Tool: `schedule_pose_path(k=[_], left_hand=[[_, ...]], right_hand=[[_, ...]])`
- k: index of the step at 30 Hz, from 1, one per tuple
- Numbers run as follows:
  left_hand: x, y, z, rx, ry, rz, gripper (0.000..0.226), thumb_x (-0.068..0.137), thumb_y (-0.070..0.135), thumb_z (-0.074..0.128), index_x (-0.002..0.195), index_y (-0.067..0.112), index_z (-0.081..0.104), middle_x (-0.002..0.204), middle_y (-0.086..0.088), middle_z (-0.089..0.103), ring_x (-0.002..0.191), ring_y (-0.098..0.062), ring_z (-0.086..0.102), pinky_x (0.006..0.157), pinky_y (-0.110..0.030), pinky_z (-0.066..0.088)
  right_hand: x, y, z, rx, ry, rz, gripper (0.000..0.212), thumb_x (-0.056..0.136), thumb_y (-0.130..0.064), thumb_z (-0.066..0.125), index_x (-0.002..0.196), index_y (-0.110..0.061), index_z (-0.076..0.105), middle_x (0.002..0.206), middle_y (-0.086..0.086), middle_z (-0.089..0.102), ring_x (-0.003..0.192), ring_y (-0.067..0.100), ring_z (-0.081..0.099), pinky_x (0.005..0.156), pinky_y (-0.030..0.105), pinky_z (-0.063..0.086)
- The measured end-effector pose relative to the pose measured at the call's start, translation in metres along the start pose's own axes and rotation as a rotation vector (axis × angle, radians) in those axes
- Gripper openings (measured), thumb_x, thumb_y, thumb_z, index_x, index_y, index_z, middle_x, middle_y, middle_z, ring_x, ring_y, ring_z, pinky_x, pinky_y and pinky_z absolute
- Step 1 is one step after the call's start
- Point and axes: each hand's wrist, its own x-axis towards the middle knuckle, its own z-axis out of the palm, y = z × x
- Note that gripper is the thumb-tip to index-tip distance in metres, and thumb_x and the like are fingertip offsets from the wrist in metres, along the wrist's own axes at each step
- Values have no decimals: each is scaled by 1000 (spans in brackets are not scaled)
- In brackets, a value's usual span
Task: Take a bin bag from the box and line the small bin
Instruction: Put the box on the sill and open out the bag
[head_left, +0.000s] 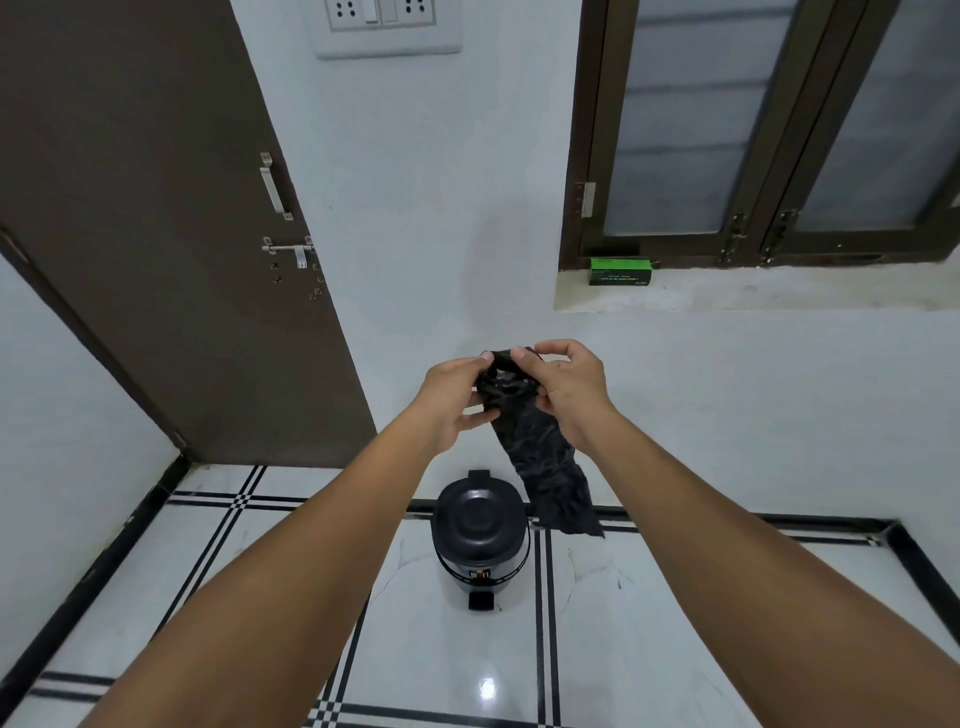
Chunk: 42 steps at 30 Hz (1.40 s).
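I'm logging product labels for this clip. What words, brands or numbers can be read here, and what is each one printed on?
Small bin: a small label on its front, too blurred to read.
Green box on the window sill: a line of white print along its dark lower edge, too small to read.
Switch plate on the wall: no print shows.
Bin bag held in both hands: no print shows.

The green box's (621, 272) print is too small to read; hands (519, 387) hide the bag's (545, 457) top.
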Motion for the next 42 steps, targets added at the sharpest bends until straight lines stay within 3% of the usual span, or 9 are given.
schedule_pose_path(k=[2,6,12,16,22,28,33,37,42], left_hand=[[2,2,2,28,124,-34,22,92,36,63,104,19,71,105,2,71,97,-16,65,90,-37,53],[7,3,1,70,341,12,18,93,33,62,95,18,71,87,1,67,74,-15,56,71,-27,45],[4,1,-7,-17,53,23,11,92,17,69,98,8,68,102,-15,74,83,-25,74,69,-28,59],[1,0,-1,-5,-83,32,17,88,18,74,96,6,65,103,-19,74,92,-32,74,80,-36,60],[14,-1,-22,130,60,53,23,92,24,69,103,4,66,108,-18,72,89,-27,73,84,-38,61],[21,-5,-29,-187,71,14,12,100,11,56,108,2,56,103,-20,71,87,-28,75,78,-36,60],[21,-1,-31,-374,25,67,17,95,-4,45,95,11,53,89,-13,64,82,-31,69,86,-43,59],[23,-5,-38,374,95,164,33,93,2,39,81,9,69,95,-10,69,75,-21,62,85,-40,60],[24,-13,-32,1033,88,357,36,89,9,40,99,12,74,90,-4,67,80,-26,62,71,-37,54]], right_hand=[[0,0,-3,-12,-4,0,41,78,-29,88,109,-17,64,77,4,62,59,15,55,60,30,49],[5,1,-10,-161,-29,-37,41,77,-26,89,108,-17,64,70,1,55,57,15,53,60,29,50],[1,-3,-15,-252,-180,155,52,81,-49,81,114,-14,63,100,8,74,82,20,73,77,35,64],[3,5,-9,-168,-244,193,19,95,-15,70,112,-7,65,105,11,75,90,23,75,73,32,63],[23,11,-19,-374,-48,64,19,95,5,58,99,-10,70,101,15,74,77,21,71,71,32,61],[30,12,-21,-644,62,-79,38,86,11,48,103,-15,70,105,7,69,93,28,68,69,36,58],[33,15,-20,-662,46,-93,20,88,2,61,95,-15,68,95,9,71,79,27,70,71,40,62],[33,15,-29,-780,102,-131,36,85,11,50,101,-16,67,108,7,66,91,27,66,67,33,55],[29,12,-19,-676,168,-288,43,90,14,42,115,-10,67,117,6,66,101,18,60,82,26,51]])
